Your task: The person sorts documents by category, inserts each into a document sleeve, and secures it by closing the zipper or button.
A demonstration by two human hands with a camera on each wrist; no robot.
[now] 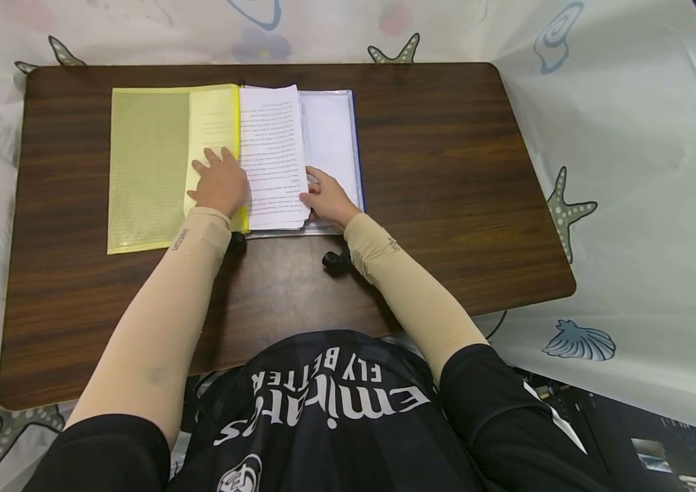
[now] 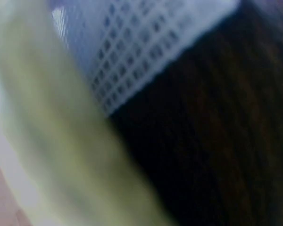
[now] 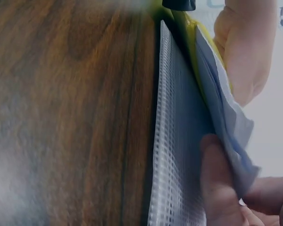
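Note:
An open folder lies on the brown table (image 1: 446,171). Its yellow mesh cover (image 1: 147,171) is spread to the left, and a stack of white printed pages (image 1: 270,154) sits at the middle. My left hand (image 1: 218,179) rests flat on a yellow sheet (image 1: 212,119) beside the spine, fingers straight. My right hand (image 1: 322,197) pinches the lower right edge of the white pages (image 3: 226,113), with a finger (image 3: 217,188) under them above the clear mesh pocket (image 3: 174,141). The left wrist view is blurred and shows only the yellow cover (image 2: 61,141) and mesh (image 2: 132,52).
A clear pocket with a blue edge (image 1: 335,137) lies under the pages on the right. A white cloth printed with starfish and shells (image 1: 630,137) surrounds the table. The table's right half and near side are bare wood.

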